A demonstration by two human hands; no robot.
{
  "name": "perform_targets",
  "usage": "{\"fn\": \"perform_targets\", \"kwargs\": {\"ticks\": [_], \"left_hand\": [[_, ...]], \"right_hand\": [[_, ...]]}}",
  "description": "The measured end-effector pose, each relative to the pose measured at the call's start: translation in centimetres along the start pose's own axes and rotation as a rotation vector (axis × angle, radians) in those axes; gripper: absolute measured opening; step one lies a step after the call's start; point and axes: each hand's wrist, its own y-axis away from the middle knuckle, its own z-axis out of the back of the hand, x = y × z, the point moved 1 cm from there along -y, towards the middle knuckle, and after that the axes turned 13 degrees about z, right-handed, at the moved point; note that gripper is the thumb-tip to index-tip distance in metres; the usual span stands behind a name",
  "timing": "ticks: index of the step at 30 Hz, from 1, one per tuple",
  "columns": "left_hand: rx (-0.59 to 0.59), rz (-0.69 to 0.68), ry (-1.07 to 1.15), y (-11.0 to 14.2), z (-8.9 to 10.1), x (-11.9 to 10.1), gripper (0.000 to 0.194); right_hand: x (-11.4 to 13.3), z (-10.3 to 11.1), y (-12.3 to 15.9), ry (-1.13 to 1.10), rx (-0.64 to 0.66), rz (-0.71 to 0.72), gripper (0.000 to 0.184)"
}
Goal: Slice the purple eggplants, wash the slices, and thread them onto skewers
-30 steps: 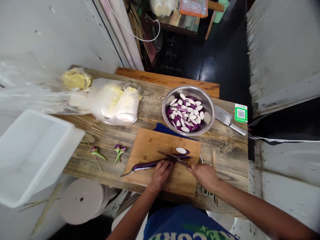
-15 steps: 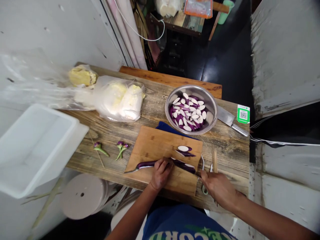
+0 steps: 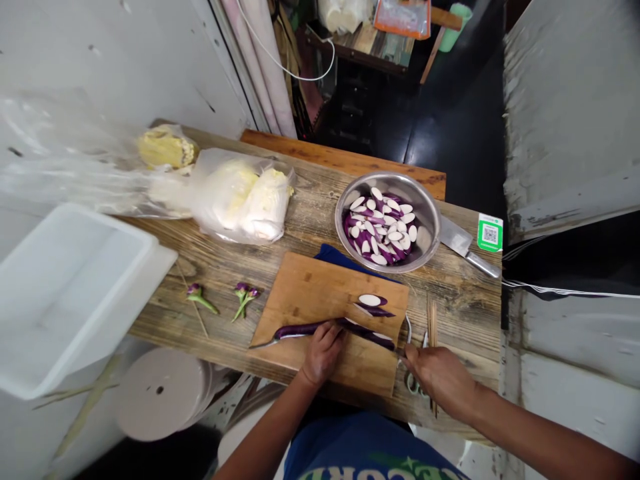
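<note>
A long purple eggplant point(image 3: 297, 331) lies across the wooden cutting board point(image 3: 305, 287), its stem end at the left. My left hand point(image 3: 324, 350) is closed over its middle, pressing it to the board. At the board's right edge, my right hand point(image 3: 443, 379) grips a knife point(image 3: 399, 353); the blade is seen nearly edge-on along the eggplant and is hard to make out. Cut eggplant pieces point(image 3: 383, 340) lie at the right end of the eggplant. Two more slices point(image 3: 371, 301) rest just above on the board. A steel bowl point(image 3: 429, 233) behind it holds many eggplant slices.
A cleaver point(image 3: 455, 235) lies beside the bowl. Scissors point(image 3: 413, 383) and thin sticks point(image 3: 433, 333) are near my right hand. Eggplant caps point(image 3: 245, 297), bagged cabbages point(image 3: 240, 200) and a white plastic bin point(image 3: 150, 247) are at left. A blue cloth point(image 3: 330, 255) shows behind the board.
The view has shifted slightly. The eggplant, slices and both hands stay in nearly the same places; my left hand still presses the eggplant and my right hand keeps its grip on the knife.
</note>
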Motion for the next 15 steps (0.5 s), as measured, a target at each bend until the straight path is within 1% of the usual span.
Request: {"fn": "perform_targets", "kwargs": {"ticks": [2, 5, 8, 11, 12, 15], "left_hand": [[-0.01, -0.003, 0.004, -0.2, 0.1, -0.1, 0.029], [-0.048, -0.017, 0.007, -0.7, 0.2, -0.3, 0.031], [-0.025, -0.02, 0.016, -0.9, 0.5, -0.4, 0.033], [0.042, -0.02, 0.006, -0.4, 1.1, -0.1, 0.038], [0.041, -0.003, -0.021, -0.1, 1.2, 0.1, 0.039], [-0.056, 0.094, -0.156, 0.8, 1.4, 0.9, 0.039]], "right_hand": [[0.0, -0.1, -0.8, -0.01, 0.021, -0.009, 0.012], [0.3, -0.4, -3.1, -0.023, 0.027, -0.046, 0.009], [0.5, -0.6, -4.9, -0.051, -0.006, -0.098, 0.015], [0.2, -0.7, -5.0, -0.1, -0.068, -0.153, 0.023], [0.0, -0.7, -4.7, -0.115, -0.075, -0.176, 0.026], [-0.5, -0.6, -3.8, -0.131, -0.064, -0.233, 0.029]]}}
